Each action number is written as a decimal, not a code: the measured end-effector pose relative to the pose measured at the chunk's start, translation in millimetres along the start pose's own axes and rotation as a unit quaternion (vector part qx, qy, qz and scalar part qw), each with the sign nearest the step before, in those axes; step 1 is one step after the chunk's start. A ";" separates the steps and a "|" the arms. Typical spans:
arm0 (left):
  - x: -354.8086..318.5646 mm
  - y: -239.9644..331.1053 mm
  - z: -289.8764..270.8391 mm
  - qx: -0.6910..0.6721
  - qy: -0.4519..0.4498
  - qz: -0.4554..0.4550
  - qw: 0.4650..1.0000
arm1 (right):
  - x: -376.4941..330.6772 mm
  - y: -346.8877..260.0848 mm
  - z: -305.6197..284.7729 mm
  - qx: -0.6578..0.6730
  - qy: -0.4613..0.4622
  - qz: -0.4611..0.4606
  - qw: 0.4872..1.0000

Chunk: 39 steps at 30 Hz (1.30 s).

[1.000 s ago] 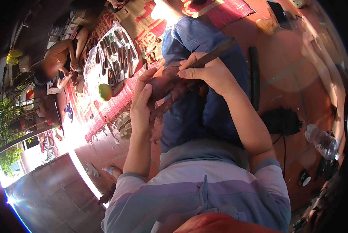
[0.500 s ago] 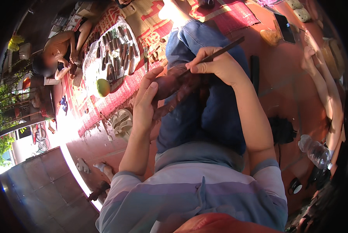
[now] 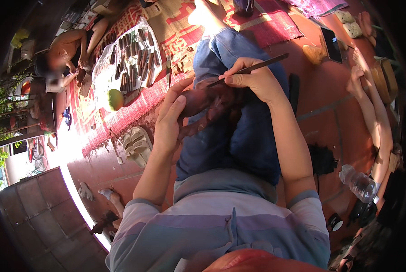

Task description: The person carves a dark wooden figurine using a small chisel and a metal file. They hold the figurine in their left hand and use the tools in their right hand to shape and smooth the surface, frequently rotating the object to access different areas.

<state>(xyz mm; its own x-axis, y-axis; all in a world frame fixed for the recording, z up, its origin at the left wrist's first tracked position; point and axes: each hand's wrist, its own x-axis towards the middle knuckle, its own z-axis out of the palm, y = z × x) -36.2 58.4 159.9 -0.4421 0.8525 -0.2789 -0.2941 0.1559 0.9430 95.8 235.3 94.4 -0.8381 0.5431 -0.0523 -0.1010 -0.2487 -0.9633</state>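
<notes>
Left hand cupped around the side of a dark reddish-brown carving, fingers extended and pressed flat against it, thumb hidden behind. The carving rests over the lap on blue trousers, between both hands. Right hand closed in a pen-like grip on a thin dark tool — tip end touching the upper part of the carving, the other end pointing up and to the right. The carving's finer shape cannot be made out in shadow. Farther off to the left, on a red patterned mat, a clear plastic sheet carries rows of dark tools, with a green fruit at its near edge. Pale sandals lie on the floor beside the left forearm. A plastic bottle lies on the floor to the right — well apart from the hands.
</notes>
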 end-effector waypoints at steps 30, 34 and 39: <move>2.3 -7.4 -4.8 0.021 -0.018 0.001 1.000 | -17.7 4.3 17.0 -0.011 0.037 0.012 0.999; 7.8 -10.4 -9.3 0.034 -0.017 0.022 0.999 | -14.4 7.2 14.4 0.027 0.071 0.004 0.997; -1.2 -3.2 -0.5 0.009 0.000 -0.033 0.999 | -16.1 13.3 15.7 -0.021 0.054 0.010 0.998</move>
<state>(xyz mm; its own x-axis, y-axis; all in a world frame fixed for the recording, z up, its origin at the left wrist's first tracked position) -35.1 56.7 157.1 -0.4230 0.8399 -0.3400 -0.3078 0.2197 0.9257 99.5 210.7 86.5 -0.7771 0.6218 -0.0975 -0.0604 -0.2278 -0.9718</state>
